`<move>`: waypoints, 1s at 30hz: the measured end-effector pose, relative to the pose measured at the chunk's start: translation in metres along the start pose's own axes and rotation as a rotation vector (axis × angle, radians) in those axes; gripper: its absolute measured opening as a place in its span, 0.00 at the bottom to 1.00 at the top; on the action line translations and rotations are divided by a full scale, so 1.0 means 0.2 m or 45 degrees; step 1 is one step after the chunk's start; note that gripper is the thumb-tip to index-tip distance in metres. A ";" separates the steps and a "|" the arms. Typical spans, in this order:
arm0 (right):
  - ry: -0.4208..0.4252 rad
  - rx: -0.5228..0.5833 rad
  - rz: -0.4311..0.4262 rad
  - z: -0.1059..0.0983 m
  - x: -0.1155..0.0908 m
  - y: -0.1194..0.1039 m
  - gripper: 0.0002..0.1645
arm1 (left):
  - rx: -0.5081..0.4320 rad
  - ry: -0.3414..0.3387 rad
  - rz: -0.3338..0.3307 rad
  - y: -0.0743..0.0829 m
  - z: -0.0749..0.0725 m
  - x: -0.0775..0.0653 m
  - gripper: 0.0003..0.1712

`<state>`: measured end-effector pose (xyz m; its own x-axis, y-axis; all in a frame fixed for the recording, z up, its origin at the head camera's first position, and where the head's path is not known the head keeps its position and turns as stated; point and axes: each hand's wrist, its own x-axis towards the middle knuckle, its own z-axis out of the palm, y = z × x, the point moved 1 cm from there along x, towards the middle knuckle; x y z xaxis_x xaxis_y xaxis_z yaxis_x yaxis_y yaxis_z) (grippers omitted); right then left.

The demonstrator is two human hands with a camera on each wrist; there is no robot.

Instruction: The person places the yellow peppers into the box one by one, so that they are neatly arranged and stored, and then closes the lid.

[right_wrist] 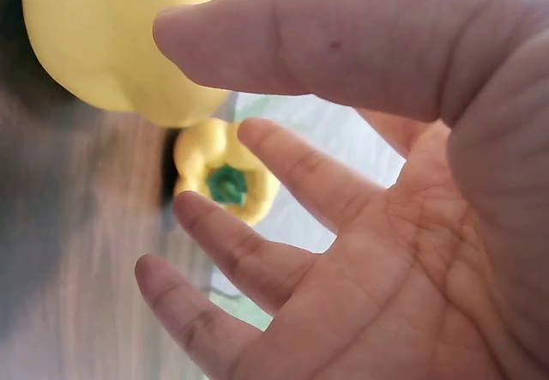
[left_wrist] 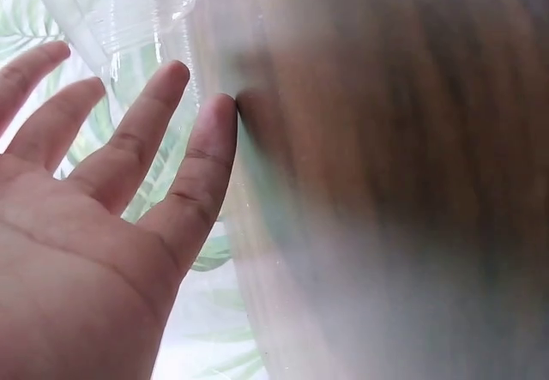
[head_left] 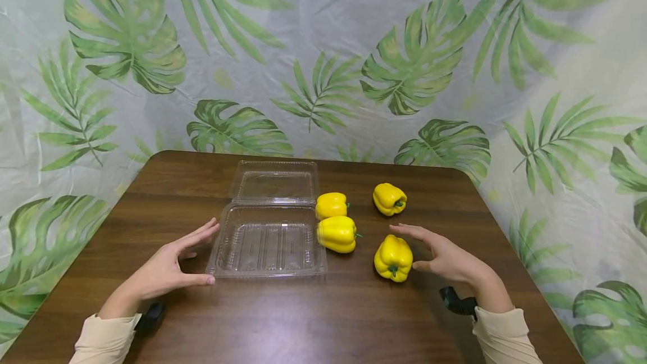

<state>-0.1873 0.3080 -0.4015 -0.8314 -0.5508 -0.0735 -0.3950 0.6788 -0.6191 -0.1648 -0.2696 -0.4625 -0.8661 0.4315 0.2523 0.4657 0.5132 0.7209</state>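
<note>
A clear plastic clamshell container (head_left: 268,246) lies on the table with its hinged lid (head_left: 278,184) folded back. Beside its left edge is my left hand (head_left: 159,268), thumb and fingers spread and nothing in its grasp; whether a fingertip touches the rim I cannot tell. Two yellow bell peppers, a rear one (head_left: 331,205) and a front one (head_left: 337,233), sit against the container's right side. Farther right are a back pepper (head_left: 390,199) and a near pepper (head_left: 393,254). My right hand (head_left: 452,260), fingers extended, is just right of the near pepper, which looms large in the right wrist view.
The brown wooden table (head_left: 283,319) has its far edge against a leaf-patterned cloth (head_left: 323,27). A black strap device (head_left: 457,301) is on the right wrist, and another (head_left: 150,317) on the left.
</note>
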 end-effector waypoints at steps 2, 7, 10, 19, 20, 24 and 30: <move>-0.014 0.037 -0.016 0.01 0.00 0.00 0.51 | -0.004 -0.007 0.020 0.00 0.00 0.00 0.58; -0.064 0.153 -0.019 0.04 0.01 0.02 0.51 | -0.003 -0.020 0.033 -0.01 0.01 -0.01 0.60; -0.067 0.164 0.005 0.05 0.01 0.02 0.50 | 0.004 -0.029 0.020 -0.01 0.02 -0.01 0.60; -0.012 0.151 0.019 0.07 0.01 0.05 0.46 | 0.051 -0.035 -0.018 -0.01 0.02 0.00 0.56; -0.005 0.159 0.023 0.08 0.01 0.05 0.46 | 0.053 -0.035 -0.020 0.00 0.02 0.00 0.56; 0.028 0.166 0.039 0.08 0.01 0.07 0.45 | 0.049 -0.036 -0.024 0.00 0.02 0.00 0.55; 0.081 0.138 0.049 0.10 0.01 0.11 0.44 | 0.041 -0.043 -0.023 -0.01 0.02 0.00 0.55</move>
<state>-0.1893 0.3121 -0.4296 -0.8697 -0.4909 -0.0510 -0.3206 0.6404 -0.6979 -0.1643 -0.2682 -0.4658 -0.8679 0.4466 0.2173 0.4564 0.5446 0.7037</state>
